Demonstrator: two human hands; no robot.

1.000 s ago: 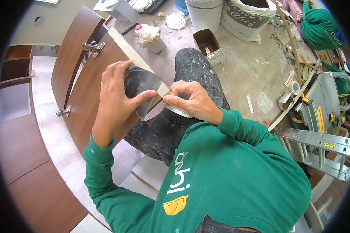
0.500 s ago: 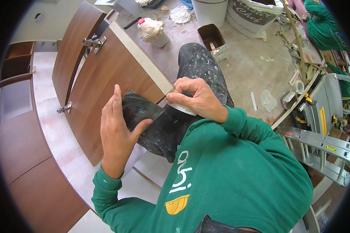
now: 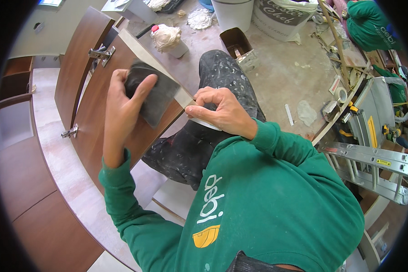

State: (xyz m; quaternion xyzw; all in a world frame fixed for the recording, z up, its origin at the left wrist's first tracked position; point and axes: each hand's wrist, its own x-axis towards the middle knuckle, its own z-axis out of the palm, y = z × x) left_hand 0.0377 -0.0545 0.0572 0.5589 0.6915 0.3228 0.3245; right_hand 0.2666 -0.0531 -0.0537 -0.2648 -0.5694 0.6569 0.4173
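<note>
My left hand (image 3: 122,106) grips a dark grey, flat, square piece (image 3: 161,93), thumb on its near face and fingers curled behind. Its material I cannot make out. It overlaps the pale edge (image 3: 143,51) of a brown wood-grain panel (image 3: 99,140) leaning by my legs; contact I cannot tell. My right hand (image 3: 226,111) is closed at the panel's near corner, thumb and forefinger pinched on the end of that edge. Beneath the right hand shows a white strip (image 3: 207,124), mostly hidden. Metal hinges (image 3: 102,53) join this panel to a second brown panel (image 3: 77,68).
A white pail (image 3: 231,13), a bulging sack (image 3: 283,18) and an open box (image 3: 236,43) stand on the dusty floor. A cloth-topped container (image 3: 170,41) is beyond the panel. Rightward are a tape roll (image 3: 340,94), a ladder (image 3: 371,156) and a co-worker's green sleeve (image 3: 371,22).
My left hand has moved up and away, tilting the dark square piece over the panel's pale edge. My right hand stays at the corner. The whole view has shifted slightly.
</note>
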